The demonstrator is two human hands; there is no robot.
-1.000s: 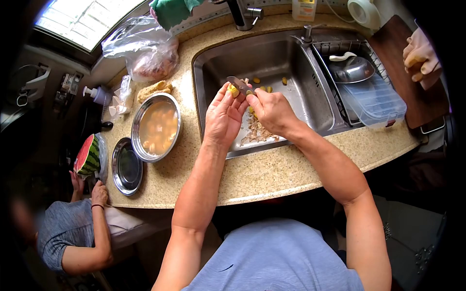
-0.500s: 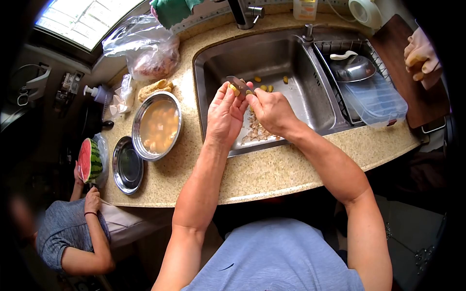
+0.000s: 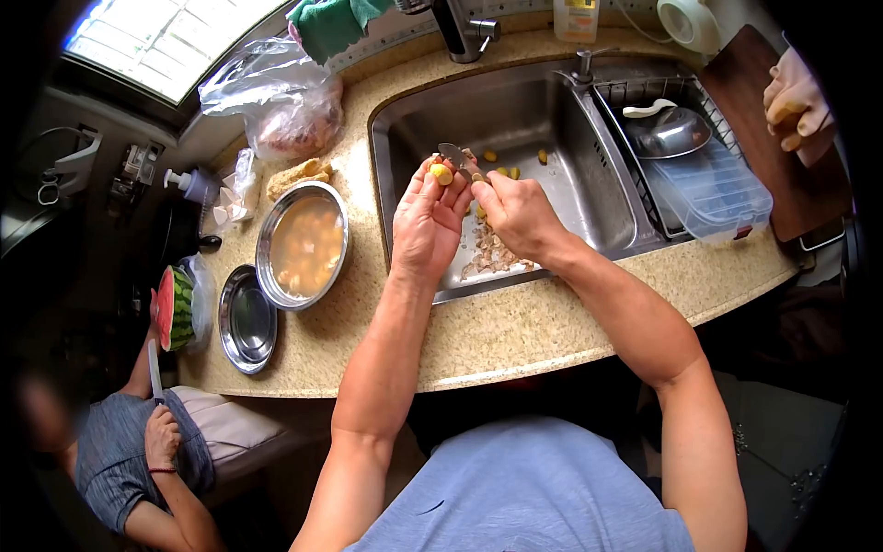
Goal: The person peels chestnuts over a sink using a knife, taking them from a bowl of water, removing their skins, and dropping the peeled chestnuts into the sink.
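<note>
Over the left part of the sink, my left hand grips a small rounded yellow piece of food between its fingertips. My right hand is wrapped round a small knife, its blade lying close by the yellow piece. The knife's handle is hidden in my fingers. Below my hands, brown peelings lie on the sink floor. Several yellow pieces are scattered behind them.
Left of the sink stand a metal bowl of cloudy water with pieces and a smaller metal dish. A plastic bag lies behind. Another person holds a knife near a cut watermelon. A dish rack fills the right side.
The yellow piece has turned in my left fingers, showing a rounder face, and the blade has shifted slightly. The other person's knife has come away from the watermelon, blade raised.
</note>
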